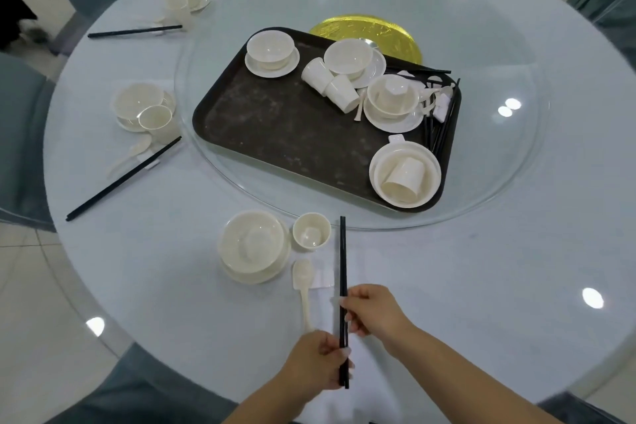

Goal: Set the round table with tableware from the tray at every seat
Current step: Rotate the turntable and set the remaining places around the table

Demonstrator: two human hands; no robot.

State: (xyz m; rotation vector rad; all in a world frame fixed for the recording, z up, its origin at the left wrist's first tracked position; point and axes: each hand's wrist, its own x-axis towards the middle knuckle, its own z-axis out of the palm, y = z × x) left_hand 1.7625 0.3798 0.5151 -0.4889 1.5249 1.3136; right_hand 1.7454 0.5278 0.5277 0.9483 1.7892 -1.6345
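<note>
Single head-worn wide-angle view, looking forward and steeply down over the round table (481,268), hands close at bottom edge, far rim cropped, possibly distorted

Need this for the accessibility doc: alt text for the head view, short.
Both hands, left hand and right hand, hold a pair of black chopsticks at the nearest seat, right of a bowl on a plate, a cup and a spoon. A dark tray with more white tableware sits on the glass turntable.

Bare tablecloth (464,286) lies right of the chopsticks (342,251); cup (311,231) and spoon (303,282) crowd their left.
</note>
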